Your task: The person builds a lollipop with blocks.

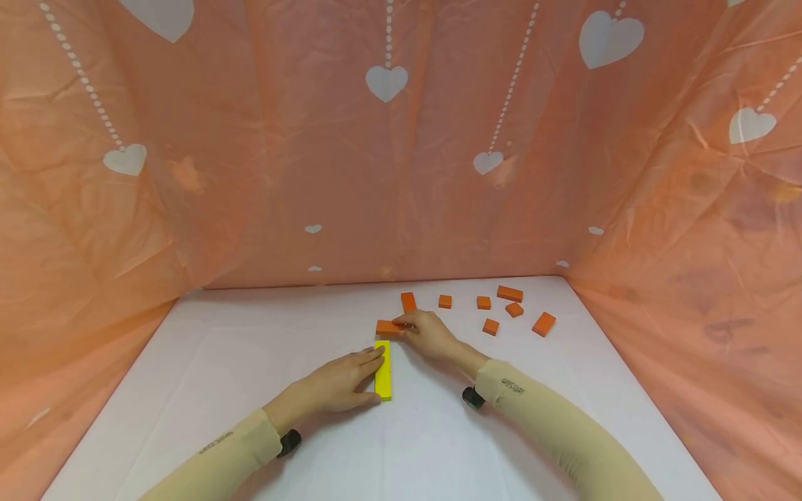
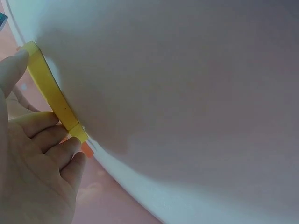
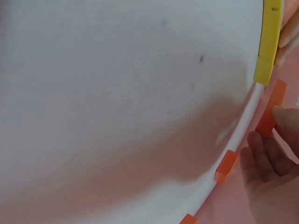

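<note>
My left hand [image 1: 351, 379] lies along a long yellow block [image 1: 383, 376] on the white table, its fingers reaching over the far part and the thumb at the near end. In the left wrist view the fingertips and thumb touch the block's edge. My right hand [image 1: 432, 339] pinches an orange block [image 1: 385, 328] between thumb and fingers, just beyond the far end of the yellow one. This orange block lies crosswise to the yellow block, its right end hidden by the fingers. Just behind the right hand is another orange block [image 1: 409, 301].
Small orange blocks are scattered to the right of my right hand, among them a square one [image 1: 445, 301] and a longer one [image 1: 544, 323]. A pink curtain [image 1: 351, 181] with white hearts encloses the table's [image 1: 282, 316] back and sides.
</note>
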The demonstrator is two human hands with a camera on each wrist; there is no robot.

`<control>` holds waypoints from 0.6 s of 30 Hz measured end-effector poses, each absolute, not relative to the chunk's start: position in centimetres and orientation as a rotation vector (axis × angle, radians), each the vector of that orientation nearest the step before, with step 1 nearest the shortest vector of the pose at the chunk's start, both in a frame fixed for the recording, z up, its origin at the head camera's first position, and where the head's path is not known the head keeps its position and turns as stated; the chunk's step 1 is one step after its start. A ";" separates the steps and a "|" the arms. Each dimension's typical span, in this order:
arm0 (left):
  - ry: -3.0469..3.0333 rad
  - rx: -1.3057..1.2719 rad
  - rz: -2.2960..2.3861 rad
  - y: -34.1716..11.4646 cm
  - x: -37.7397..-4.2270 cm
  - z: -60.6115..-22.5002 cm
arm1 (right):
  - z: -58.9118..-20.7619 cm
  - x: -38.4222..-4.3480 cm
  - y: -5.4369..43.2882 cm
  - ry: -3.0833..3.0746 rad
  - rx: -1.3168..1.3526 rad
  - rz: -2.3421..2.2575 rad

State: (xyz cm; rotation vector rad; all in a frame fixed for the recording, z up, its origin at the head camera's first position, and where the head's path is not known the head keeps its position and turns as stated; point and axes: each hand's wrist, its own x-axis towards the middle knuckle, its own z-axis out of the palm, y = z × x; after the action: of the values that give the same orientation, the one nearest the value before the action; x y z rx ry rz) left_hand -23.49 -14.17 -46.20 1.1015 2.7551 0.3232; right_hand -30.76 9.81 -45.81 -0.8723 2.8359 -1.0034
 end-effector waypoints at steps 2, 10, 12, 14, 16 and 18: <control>2.758 1.107 0.322 -14.2 -23.5 -46.3 | -45.7 -30.7 9.6 2.831 -0.875 -0.984; 2.771 1.125 0.300 -14.3 -23.5 -46.1 | -45.9 -31.0 8.8 2.838 -0.957 -0.887; 2.770 1.130 0.304 -14.2 -23.5 -46.0 | -45.9 -31.1 8.7 2.837 -0.973 -0.859; 2.767 1.136 0.306 -14.2 -23.5 -46.0 | -46.0 -31.1 8.7 2.834 -0.982 -0.833; 2.762 1.141 0.306 -14.1 -23.5 -46.0 | -46.1 -31.2 8.6 2.832 -0.993 -0.812; 2.762 1.143 0.303 -14.1 -23.5 -46.0 | -46.2 -31.2 8.6 2.827 -0.983 -0.798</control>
State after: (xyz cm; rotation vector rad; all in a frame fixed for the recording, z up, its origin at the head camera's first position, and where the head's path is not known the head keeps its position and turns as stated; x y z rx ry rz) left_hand -23.46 -14.15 -46.04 1.1426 2.7615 0.3031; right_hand -31.16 8.61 -46.22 -0.9830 2.8268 -0.7976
